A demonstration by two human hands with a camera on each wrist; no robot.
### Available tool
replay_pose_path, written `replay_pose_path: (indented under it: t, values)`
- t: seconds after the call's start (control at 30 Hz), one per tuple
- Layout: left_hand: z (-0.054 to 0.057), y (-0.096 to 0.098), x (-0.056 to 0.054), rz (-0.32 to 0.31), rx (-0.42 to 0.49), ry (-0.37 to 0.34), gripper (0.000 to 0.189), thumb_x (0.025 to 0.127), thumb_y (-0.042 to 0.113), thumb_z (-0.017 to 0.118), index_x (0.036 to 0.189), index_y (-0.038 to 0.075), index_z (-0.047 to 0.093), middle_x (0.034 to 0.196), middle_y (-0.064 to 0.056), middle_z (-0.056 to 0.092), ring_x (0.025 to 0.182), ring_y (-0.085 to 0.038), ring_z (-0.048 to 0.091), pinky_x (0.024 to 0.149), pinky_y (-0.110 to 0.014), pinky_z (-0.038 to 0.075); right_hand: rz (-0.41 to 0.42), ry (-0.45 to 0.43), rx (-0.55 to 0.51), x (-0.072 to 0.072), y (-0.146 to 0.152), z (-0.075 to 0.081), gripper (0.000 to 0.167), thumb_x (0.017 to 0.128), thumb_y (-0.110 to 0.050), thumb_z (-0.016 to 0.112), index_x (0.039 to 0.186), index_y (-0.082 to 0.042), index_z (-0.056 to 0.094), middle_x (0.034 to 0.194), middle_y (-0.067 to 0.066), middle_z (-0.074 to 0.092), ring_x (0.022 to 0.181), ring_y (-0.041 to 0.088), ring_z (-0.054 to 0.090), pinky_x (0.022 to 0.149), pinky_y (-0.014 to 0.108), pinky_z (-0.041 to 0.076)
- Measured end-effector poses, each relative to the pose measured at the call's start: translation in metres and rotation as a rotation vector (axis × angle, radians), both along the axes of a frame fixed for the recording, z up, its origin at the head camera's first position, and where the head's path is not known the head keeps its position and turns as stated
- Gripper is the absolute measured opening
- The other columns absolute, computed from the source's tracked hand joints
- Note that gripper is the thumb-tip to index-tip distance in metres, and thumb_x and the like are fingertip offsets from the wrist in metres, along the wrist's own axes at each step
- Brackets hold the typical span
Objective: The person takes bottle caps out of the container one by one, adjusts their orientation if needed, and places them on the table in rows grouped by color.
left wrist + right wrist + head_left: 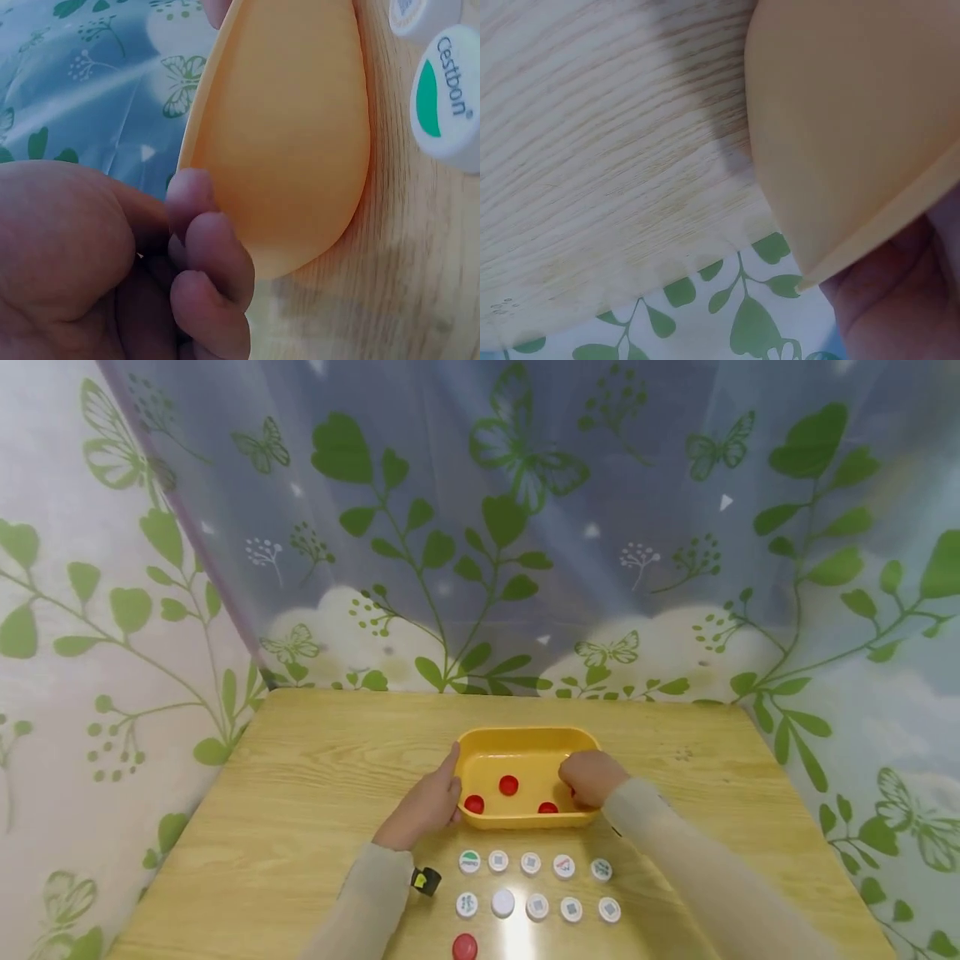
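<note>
A shallow yellow plastic basin [528,822] rests on the table with several red bottle caps [508,785] inside. My left hand [427,806] is at its left end; in the left wrist view the curled fingers [217,251] hold the basin's edge. My right hand [592,777] reaches in at the right end, its fingers bent downward. A bit of red cap shows beneath that hand, but the basin wall hides the fingertips in the right wrist view, so any grip is unclear. In front of the basin, white bottle caps [531,863] lie in two rows.
One red cap [465,946] lies below the white rows, near the bottom edge of the head view. The wooden table [315,777] ends at a patterned cloth [450,568] at the back and sides. A black wrist device [426,882] shows beside the left sleeve.
</note>
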State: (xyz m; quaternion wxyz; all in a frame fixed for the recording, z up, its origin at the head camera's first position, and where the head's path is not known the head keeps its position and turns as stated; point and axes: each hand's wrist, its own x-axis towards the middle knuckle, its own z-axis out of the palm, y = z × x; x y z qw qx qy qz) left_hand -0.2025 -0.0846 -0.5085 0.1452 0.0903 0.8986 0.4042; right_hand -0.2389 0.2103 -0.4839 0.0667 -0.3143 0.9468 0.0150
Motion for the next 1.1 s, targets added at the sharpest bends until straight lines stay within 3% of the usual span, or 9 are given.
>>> replay_pose_path:
  t: [0.2,0.27,0.37,0.57,0.67,0.73,0.87,1.0,1.1]
  values:
    - [-0.003,-0.002,0.0,-0.017,0.006,0.031,0.063,0.112,0.019,0.036,0.167,0.013,0.007,0.074,-0.008,0.063,0.056,-0.017,0.052,0.062,-0.033,0.048,-0.018,0.043,0.035,0.0,-0.005,-0.002,0.034,0.074,0.007,0.069,0.06,-0.015,0.046,0.063,0.0,0.047,0.06,0.018,0.041,0.06,0.033,0.041]
    - [-0.003,-0.002,0.0,-0.016,-0.012,0.055,0.062,0.112,0.02,0.036,0.167,0.011,0.008,0.097,-0.015,0.071,0.058,-0.019,0.051,0.067,-0.034,0.049,-0.026,0.037,0.047,-0.001,-0.005,-0.004,0.035,0.074,0.006,0.069,0.06,-0.016,0.046,0.063,-0.001,0.047,0.06,0.018,0.041,0.061,0.033,0.041]
    - [-0.003,-0.003,0.0,-0.01,-0.046,0.081,0.062,0.112,0.02,0.036,0.167,0.009,0.01,0.132,-0.021,0.064,0.068,-0.019,0.052,0.078,-0.037,0.049,-0.038,0.014,0.057,-0.004,-0.005,-0.004,0.034,0.074,0.006,0.069,0.06,-0.016,0.046,0.063,0.0,0.047,0.061,0.019,0.041,0.061,0.034,0.041]
    - [-0.003,-0.004,0.001,-0.02,-0.032,0.076,0.062,0.112,0.021,0.035,0.167,0.009,0.008,0.134,-0.021,0.062,0.074,-0.025,0.054,0.086,-0.041,0.049,-0.057,-0.034,0.032,-0.005,-0.009,-0.001,0.034,0.07,0.008,0.068,0.059,-0.015,0.046,0.062,0.0,0.046,0.06,0.02,0.04,0.059,0.034,0.039]
    - [-0.004,-0.005,0.003,-0.013,-0.02,0.066,0.062,0.112,0.023,0.037,0.167,0.011,0.009,0.16,-0.017,0.043,0.11,-0.026,0.061,0.107,-0.044,0.045,-0.061,-0.047,0.029,-0.003,-0.01,-0.001,0.034,0.069,0.009,0.069,0.059,-0.015,0.046,0.061,-0.001,0.045,0.059,0.019,0.039,0.058,0.033,0.037]
    - [-0.004,-0.006,0.005,-0.005,-0.02,0.061,0.062,0.113,0.023,0.037,0.167,0.012,0.01,0.165,-0.015,0.035,0.124,-0.026,0.055,0.114,-0.047,0.04,-0.055,-0.046,0.029,-0.001,-0.01,-0.001,0.035,0.07,0.009,0.069,0.059,-0.015,0.046,0.061,-0.001,0.044,0.059,0.019,0.039,0.058,0.033,0.038]
    - [-0.004,-0.008,0.005,0.007,-0.013,0.056,0.062,0.113,0.023,0.038,0.167,0.013,0.01,0.165,-0.014,0.033,0.125,-0.029,0.054,0.116,-0.049,0.038,-0.047,-0.036,0.028,0.0,-0.011,-0.002,0.034,0.074,0.007,0.069,0.06,-0.015,0.047,0.062,-0.001,0.046,0.06,0.019,0.041,0.059,0.034,0.041]
    - [-0.004,-0.007,0.003,0.004,0.011,0.056,0.063,0.113,0.025,0.038,0.167,0.014,0.009,0.166,-0.014,0.032,0.142,-0.028,0.046,0.12,-0.049,0.032,-0.039,-0.025,0.04,-0.001,-0.008,-0.004,0.031,0.074,0.006,0.068,0.063,-0.015,0.049,0.065,0.001,0.052,0.061,0.019,0.044,0.061,0.036,0.045]
    - [-0.004,-0.005,0.001,0.006,0.009,0.059,0.063,0.113,0.024,0.039,0.167,0.014,0.01,0.152,-0.017,0.051,0.118,-0.031,0.064,0.111,-0.046,0.043,-0.018,-0.046,0.05,-0.003,-0.005,-0.003,0.028,0.076,0.006,0.068,0.067,-0.015,0.05,0.069,0.002,0.055,0.063,0.018,0.046,0.064,0.036,0.047]
